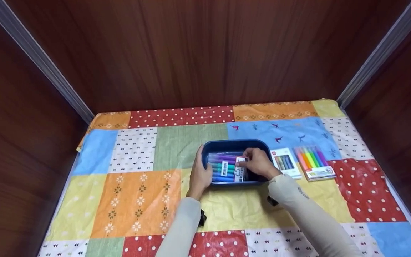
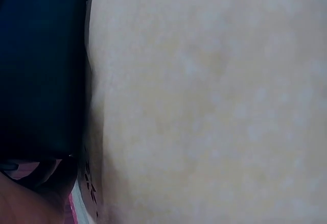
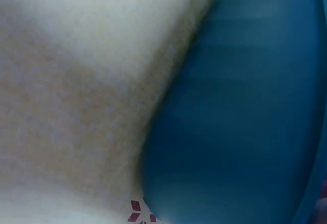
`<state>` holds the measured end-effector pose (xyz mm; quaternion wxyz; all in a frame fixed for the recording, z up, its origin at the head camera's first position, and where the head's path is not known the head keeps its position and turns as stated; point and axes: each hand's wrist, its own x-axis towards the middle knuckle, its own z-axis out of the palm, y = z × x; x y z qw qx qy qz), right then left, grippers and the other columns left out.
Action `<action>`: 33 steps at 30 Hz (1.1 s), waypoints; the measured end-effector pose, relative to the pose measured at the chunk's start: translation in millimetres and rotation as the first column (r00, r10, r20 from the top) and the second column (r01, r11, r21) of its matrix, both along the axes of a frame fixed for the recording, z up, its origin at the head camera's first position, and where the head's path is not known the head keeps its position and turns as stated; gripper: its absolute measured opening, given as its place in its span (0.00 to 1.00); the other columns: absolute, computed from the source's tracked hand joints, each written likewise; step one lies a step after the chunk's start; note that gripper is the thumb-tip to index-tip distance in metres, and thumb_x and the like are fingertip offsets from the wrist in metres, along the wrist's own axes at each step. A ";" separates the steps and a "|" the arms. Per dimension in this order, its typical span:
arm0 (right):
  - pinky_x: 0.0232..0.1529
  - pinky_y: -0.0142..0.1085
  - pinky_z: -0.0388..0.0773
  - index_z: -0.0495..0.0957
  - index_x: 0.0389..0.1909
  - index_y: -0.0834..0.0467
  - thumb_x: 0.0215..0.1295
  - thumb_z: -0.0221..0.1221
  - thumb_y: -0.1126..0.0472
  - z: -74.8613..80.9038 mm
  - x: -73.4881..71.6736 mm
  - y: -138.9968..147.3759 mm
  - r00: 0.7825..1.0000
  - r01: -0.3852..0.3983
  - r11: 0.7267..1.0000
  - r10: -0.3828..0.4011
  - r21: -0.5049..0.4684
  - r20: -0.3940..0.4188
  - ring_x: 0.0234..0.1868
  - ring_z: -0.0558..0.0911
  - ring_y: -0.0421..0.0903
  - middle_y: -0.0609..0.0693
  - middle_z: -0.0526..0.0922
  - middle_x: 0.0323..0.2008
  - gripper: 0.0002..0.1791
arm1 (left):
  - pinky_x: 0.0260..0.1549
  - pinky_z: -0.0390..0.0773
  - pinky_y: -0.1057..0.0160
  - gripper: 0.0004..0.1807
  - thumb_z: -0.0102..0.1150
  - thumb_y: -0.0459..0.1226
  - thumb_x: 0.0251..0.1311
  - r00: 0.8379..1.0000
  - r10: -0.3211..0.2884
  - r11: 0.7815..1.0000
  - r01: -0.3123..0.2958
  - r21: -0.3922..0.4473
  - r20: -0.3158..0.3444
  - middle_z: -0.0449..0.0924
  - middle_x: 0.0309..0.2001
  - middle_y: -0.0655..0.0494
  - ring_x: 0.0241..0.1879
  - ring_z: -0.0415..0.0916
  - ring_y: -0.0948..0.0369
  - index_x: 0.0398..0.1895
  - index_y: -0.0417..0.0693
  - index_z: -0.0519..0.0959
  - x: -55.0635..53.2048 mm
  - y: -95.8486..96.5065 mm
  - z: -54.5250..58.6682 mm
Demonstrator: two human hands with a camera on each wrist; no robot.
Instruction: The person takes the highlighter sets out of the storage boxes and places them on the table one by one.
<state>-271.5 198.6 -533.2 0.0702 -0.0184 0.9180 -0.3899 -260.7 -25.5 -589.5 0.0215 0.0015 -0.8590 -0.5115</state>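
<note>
A dark blue plastic tub with rounded corners lies on the patterned cloth. Inside it is a clear pack of coloured pens, purple, green and blue, with white labels. My left hand grips the tub's left end, thumb over the rim and fingers along the outside. With my right hand I pinch the labelled right end of the pen pack, inside the tub. The tub's outer wall fills the left of the left wrist view; in the right wrist view the tub's side shows close up.
Right of the tub lies a white box of dark-toned pens, and beside it a clear pack of bright highlighters. The patchwork cloth covers the table. Brown wood-look panels enclose the back and both sides.
</note>
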 end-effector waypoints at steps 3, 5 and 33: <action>0.30 0.35 0.67 0.78 0.30 0.59 0.55 0.73 0.55 -1.0 2.8 3.1 0.999 -0.018 1.000 0.018 0.002 -0.041 0.25 0.68 0.43 0.45 0.68 0.21 0.15 | 0.60 0.75 0.43 0.39 0.47 0.35 0.72 1.000 -0.019 1.000 0.019 -0.005 0.020 0.57 0.80 0.53 0.73 0.66 0.46 0.81 0.69 0.48 0.8 2.0 -1.1; 0.31 0.35 0.67 0.78 0.29 0.59 0.54 0.74 0.56 -0.4 4.2 4.8 0.998 -0.023 1.000 0.023 -0.003 -0.066 0.25 0.68 0.43 0.45 0.68 0.21 0.14 | 0.61 0.75 0.42 0.38 0.47 0.35 0.72 0.999 -0.031 0.999 0.031 -0.007 0.017 0.57 0.79 0.52 0.73 0.66 0.46 0.81 0.68 0.48 0.6 3.4 -1.7; 0.27 0.29 0.67 0.87 0.32 0.55 0.58 0.72 0.55 6.5 7.6 7.7 0.983 -0.096 0.990 0.077 -0.108 -0.165 0.24 0.71 0.39 0.46 0.80 0.23 0.07 | 0.63 0.72 0.40 0.38 0.49 0.37 0.71 1.000 -0.018 1.000 0.018 0.008 0.000 0.56 0.80 0.52 0.74 0.64 0.45 0.81 0.67 0.49 -0.2 -3.7 -0.1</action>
